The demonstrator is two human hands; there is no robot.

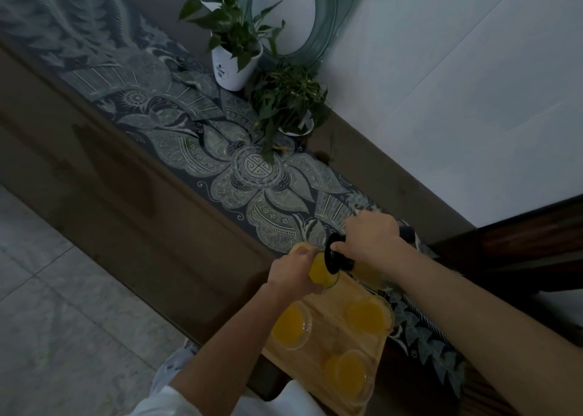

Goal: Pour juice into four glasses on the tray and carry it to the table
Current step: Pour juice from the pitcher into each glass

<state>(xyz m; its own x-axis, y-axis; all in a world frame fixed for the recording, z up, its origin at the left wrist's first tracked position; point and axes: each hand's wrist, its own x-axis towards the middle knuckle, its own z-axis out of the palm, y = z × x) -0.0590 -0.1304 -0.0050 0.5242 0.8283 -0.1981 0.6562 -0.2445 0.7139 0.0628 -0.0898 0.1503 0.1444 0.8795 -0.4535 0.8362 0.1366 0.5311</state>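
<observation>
A wooden tray (318,357) lies at the near end of the long table. Three glasses of orange juice stand on it: one at the left (290,325), one at the right (369,316), one nearest me (348,373). My left hand (291,272) grips a fourth glass (320,269) with juice in it, held at the tray's far edge. My right hand (370,237) grips the dark handle of a juice jug (336,256), tipped with its black lid over that glass. The jug's body is mostly hidden by my hand.
A patterned dark runner (252,169) covers the brown table (132,201). Two potted plants stand at the back, one in a white pot (235,65) and a bushy one (291,103). A round glass dish (293,15) leans on the white wall. Dark wooden furniture (520,242) is at right.
</observation>
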